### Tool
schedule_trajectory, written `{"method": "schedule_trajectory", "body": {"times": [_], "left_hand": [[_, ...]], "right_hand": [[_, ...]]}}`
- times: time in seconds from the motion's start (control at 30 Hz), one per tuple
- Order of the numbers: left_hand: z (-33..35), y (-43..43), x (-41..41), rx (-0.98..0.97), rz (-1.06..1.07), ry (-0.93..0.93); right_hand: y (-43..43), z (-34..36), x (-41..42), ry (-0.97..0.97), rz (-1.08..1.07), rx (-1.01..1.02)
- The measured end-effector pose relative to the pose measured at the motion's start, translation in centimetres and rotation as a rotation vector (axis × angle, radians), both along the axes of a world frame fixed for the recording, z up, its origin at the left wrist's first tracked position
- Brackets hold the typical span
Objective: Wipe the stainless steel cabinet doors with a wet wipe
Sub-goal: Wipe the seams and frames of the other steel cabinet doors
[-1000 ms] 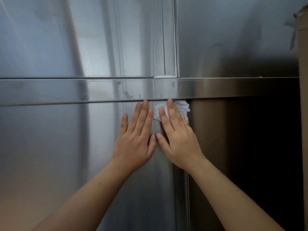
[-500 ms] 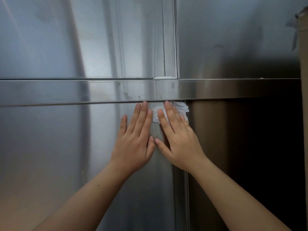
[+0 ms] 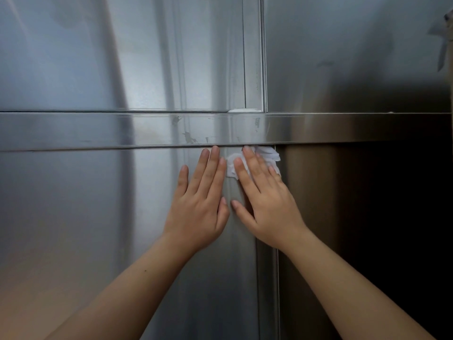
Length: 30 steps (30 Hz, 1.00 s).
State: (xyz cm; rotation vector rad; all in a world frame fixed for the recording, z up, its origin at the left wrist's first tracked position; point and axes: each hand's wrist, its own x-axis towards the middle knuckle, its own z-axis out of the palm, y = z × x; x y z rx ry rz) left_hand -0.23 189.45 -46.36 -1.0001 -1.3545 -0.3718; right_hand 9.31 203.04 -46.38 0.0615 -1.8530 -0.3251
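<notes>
"Barely anything had moved since the earlier frames, had it?"

"Very little. Both hands had edged up a touch, so the longest fingertips met the lower lip of the horizontal rail. The wet wipe had stayed put at the top right corner of the lower left door, just under that rail."

"And the hands themselves?"

"The left hand lay flat on the door, fingers straight and close together, holding nothing. The right hand was flat too, its straight fingers pressing the crumpled wipe against the steel rather than gripping it. The two thumbs were nearly touching."

"How far along was the job?"

"My guess was somewhere in the middle at best. The wipe was working only that one corner. The rail still carried grey smudges, and the upper right door showed a faint mark. I couldn't pick out wet streaks anywhere, so which panels were already done was unclear."

"What couldn't you see?"

"Most of the wipe sat under the fingers. The lower right door was lost in deep shadow. The doors' outer edges and bottoms were cut off, and a brownish object at the right border was too cropped to identify."
</notes>
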Motion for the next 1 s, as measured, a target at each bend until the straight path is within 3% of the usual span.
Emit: {"method": "schedule_trajectory", "body": {"times": [0.3, 0.53, 0.8, 1.0], "left_hand": [[0.0, -0.2, -0.1, -0.024, 0.015, -0.009], [0.0, -0.1, -0.1, -0.024, 0.015, -0.006], [-0.7, -1.3, -0.5, -0.11, 0.006, -0.005], [-0.8, -2.1, -0.5, -0.117, -0.022, -0.019]], "right_hand": [[-0.7, -4.9, 0.0, -0.028, -0.017, -0.054], [-0.8, -0.9, -0.3, -0.004, -0.046, -0.068], [-1.3, -3.7, -0.1, -0.024, -0.017, -0.113], [-1.3, -0.3, -0.4, -0.033, -0.019, -0.09]]}}
